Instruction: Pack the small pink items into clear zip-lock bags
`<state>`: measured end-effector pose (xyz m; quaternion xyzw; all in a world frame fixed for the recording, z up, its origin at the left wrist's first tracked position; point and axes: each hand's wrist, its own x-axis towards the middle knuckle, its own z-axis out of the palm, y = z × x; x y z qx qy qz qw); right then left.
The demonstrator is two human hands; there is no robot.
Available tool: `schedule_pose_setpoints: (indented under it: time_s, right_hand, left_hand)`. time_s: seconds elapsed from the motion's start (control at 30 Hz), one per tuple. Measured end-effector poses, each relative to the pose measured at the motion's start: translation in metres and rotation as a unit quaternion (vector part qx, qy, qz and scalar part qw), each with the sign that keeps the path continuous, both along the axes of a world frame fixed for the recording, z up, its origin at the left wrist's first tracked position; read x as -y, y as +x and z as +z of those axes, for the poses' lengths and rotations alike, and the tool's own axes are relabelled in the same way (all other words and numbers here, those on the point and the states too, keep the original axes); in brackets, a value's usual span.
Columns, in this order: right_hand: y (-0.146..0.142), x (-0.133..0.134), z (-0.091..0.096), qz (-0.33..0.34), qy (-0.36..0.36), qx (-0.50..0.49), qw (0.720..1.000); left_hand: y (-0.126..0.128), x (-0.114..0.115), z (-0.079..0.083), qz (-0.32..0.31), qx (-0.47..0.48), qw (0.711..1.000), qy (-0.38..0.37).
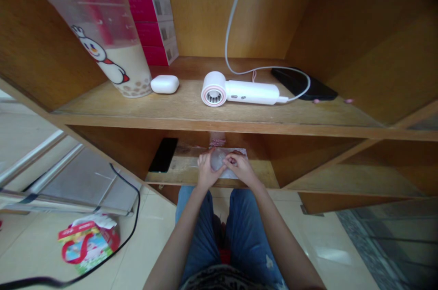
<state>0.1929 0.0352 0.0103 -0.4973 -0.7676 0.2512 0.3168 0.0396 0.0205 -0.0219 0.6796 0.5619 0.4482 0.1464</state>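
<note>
On the lower shelf lies a translucent, whitish round thing (216,158), perhaps thin plastic; its kind is unclear. My left hand (207,170) holds its left side, with the thumb along its near edge. My right hand (241,168) is at its right side, thumb and fingers pinched together; whatever is between those fingertips is too small to make out. Beneath both hands is a white sheet (241,152). Just behind them stands a pinkish, clear-looking item (217,138), partly hidden by the upper shelf.
A black phone (164,155) lies left of my hands. The upper shelf (191,114) overhangs them, bearing a drink cup (137,71), pink boxes (155,28), a white earbud case (164,84), a white handheld fan (251,91) on a cable and a dark flat object (308,87).
</note>
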Motion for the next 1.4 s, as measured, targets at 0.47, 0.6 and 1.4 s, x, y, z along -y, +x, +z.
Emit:
schedule_pose_setpoints:
  time_s: [0.47,0.6,1.4]
  right_hand:
    - [0.0,0.002,0.021,-0.05,-0.043,-0.221,0.973]
    - [-0.003,0.004,0.013,-0.049,-0.101,-0.257,0.96]
    - [-0.015,0.012,0.007,-0.088,-0.188,-0.391,0.897]
  left_hand:
    - [0.008,0.005,0.024,-0.088,0.345,0.928,-0.109]
    - [0.008,0.007,0.028,-0.094,0.361,0.919,-0.126]
    - [0.008,0.001,0.033,-0.064,0.388,0.913,-0.11]
